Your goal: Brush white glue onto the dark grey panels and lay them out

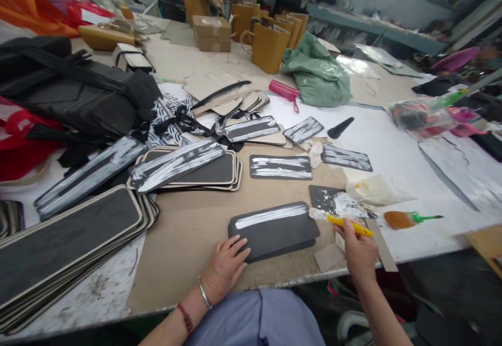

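A dark rectangular panel [276, 233] lies on the brown board [176, 246] with one white glue streak along its upper part; the edge of another panel shows beneath it. My left hand [227, 262] rests with fingers spread on its lower left corner. In my right hand [357, 249] is a yellow-handled brush [351, 226], its white-coated bristles at the panel's right end. Just behind the brush sits a small dark plate [333, 199] smeared with white glue. Further back lies a glue-streaked panel [280, 167].
Stacked dark panels with pale edges [78, 241] fill the left. A glue bag [378, 189] and an orange bottle [400, 219] lie at the right. Behind are a pink tube [283, 90], green plastic bag [319, 71] and cardboard box [212, 33]. A person stands across the table.
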Available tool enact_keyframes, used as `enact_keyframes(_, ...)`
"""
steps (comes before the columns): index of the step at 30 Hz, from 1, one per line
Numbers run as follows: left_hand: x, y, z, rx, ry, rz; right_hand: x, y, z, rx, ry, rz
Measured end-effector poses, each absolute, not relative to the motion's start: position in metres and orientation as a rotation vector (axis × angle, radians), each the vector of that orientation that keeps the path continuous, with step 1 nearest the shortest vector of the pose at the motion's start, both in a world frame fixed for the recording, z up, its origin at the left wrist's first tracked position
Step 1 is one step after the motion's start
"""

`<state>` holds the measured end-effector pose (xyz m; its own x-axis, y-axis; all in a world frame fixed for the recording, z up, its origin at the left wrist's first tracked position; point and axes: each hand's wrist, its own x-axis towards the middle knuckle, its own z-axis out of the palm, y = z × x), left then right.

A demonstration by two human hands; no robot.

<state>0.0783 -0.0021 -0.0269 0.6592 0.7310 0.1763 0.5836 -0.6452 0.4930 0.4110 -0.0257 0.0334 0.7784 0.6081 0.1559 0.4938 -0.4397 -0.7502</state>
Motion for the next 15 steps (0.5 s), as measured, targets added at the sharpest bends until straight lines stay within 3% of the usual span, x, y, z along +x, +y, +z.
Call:
enact_keyframes(6,0.075,0.004,-0.036,2.447,0.977,0.551,0.382,-0.067,0.040,-2.164,-1.330,-0.149)
enact_keyframes(15,0.069,0.019,-0.038,2.430,0.810,0.568,0.290,-0.082,0.029,-1.922,-1.589,0.041)
